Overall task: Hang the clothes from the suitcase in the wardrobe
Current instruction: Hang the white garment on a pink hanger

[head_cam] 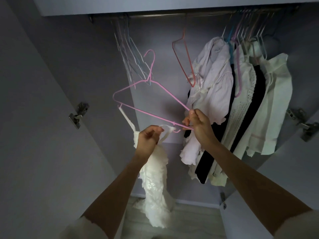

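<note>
White garment (155, 183) hangs by one strap from the pink hanger (138, 87), before the open wardrobe. Right hand (196, 121) grips the hanger's end; left hand (148, 138) pinches the second strap. Next: seat that strap on its notch, then hook onto the rail (172, 14).

left hand (148, 140): bare, no rings or watch seen | right hand (198, 123): bare, wrist unadorned | forearms: bare from the grip back to near the elbows | sleeves (86, 228): pale cream fabric, loose, soft uneven edges, at both lower corners
</note>
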